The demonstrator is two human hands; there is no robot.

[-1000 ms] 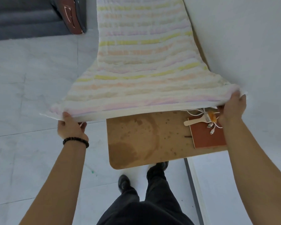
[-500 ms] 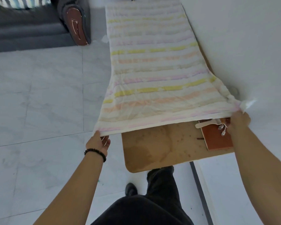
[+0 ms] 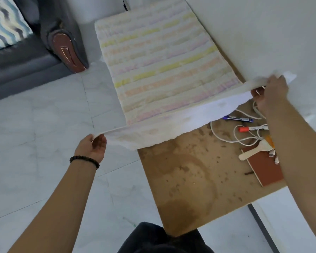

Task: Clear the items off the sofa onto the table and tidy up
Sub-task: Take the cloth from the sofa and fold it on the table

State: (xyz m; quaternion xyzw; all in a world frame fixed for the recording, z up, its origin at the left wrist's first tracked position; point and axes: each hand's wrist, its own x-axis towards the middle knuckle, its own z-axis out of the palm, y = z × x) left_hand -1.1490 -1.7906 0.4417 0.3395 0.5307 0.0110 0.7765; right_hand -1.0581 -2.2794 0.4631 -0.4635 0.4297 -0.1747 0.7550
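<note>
Both hands, left (image 3: 91, 147) and right (image 3: 269, 92), pinch the striped blanket's (image 3: 162, 66) near edge above the stained table (image 3: 186, 183).

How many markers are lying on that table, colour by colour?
Blue marker: 1
Red-capped marker: 1
Total: 2, both on the bare part of the table, just past the lifted edge of the blanket.
</note>
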